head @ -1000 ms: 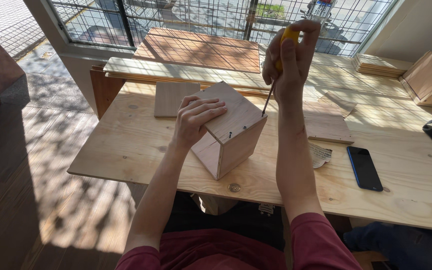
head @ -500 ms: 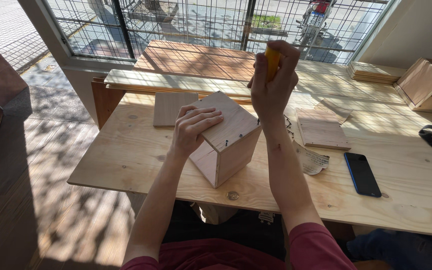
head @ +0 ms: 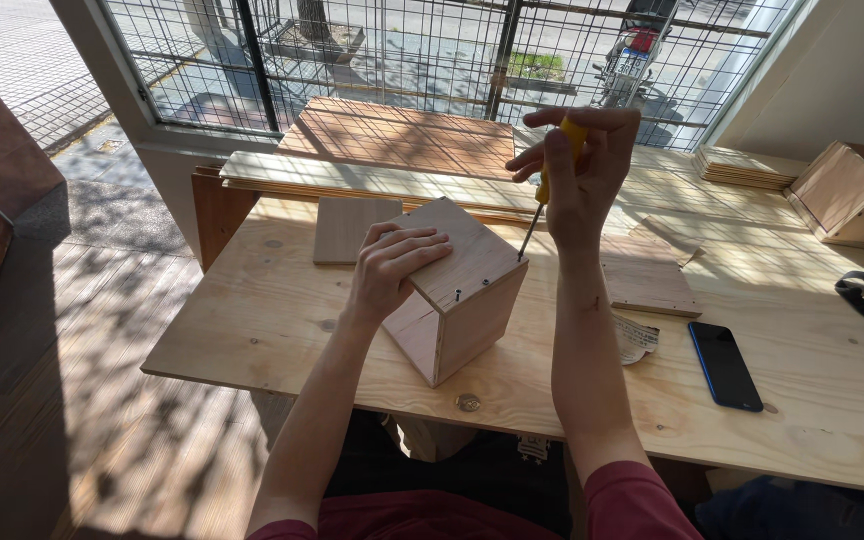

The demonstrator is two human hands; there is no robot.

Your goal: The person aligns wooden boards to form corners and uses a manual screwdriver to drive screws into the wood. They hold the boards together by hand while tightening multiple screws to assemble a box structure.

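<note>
Item 1: my left hand (head: 389,268). Laid flat, palm down, on the top panel of the wooden box (head: 455,290); fingers spread and released, pressing rather than grasping.

Item 2: wooden box. Open-sided cube of pale board, standing on the bench (head: 252,320) near the front edge, turned so that one corner faces me. One screw head (head: 458,294) shows near the front edge of the top panel.

Item 3: my right hand (head: 580,165). Raised above the box's far right corner, grip clenched round the yellow handle of a screwdriver (head: 550,180).

Item 4: screwdriver. Yellow handle mostly hidden in my fist; thin dark shaft slants down and to the left, its tip at the right rear edge of the box top. Whether the tip sits in a screw, I cannot tell.

Item 5: bench. Light plywood top, sunlit.

Item 6: square wooden panel (head: 355,229). Flat on the bench, just behind the box on the left.

Item 7: second wooden panel (head: 647,285). Flat on the bench, to the right of my right forearm.

Item 8: crumpled paper slip (head: 636,338). Just in front of that panel.

Item 9: black phone (head: 724,364). Face up, right of the slip.

Item 10: second wooden box (head: 847,195). Far right corner of the bench, well apart from my hands.
</note>
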